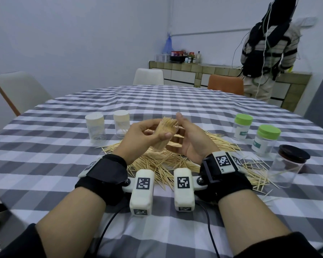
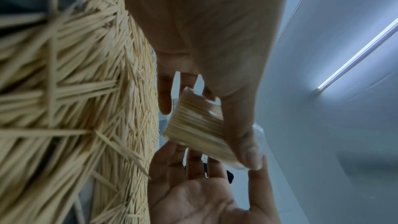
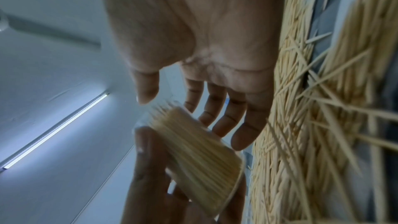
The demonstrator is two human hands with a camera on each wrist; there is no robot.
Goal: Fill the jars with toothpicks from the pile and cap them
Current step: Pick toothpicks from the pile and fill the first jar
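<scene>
1. Here, the left hand (image 1: pixel 142 135) is gripping a clear jar (image 1: pixel 163 136) packed with toothpicks, tilted above the pile (image 1: pixel 157 164).
2. The right hand (image 1: pixel 190 138) is hovering spread beside its mouth.
3. Likely light and slick; gripping mid-wall is steadying it.

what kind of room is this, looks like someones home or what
Probably a home dining room with a kitchen corner: a round table under a checked cloth, dining chairs around it, and a tiled counter along the back wall carrying bottles and a basket.
</scene>
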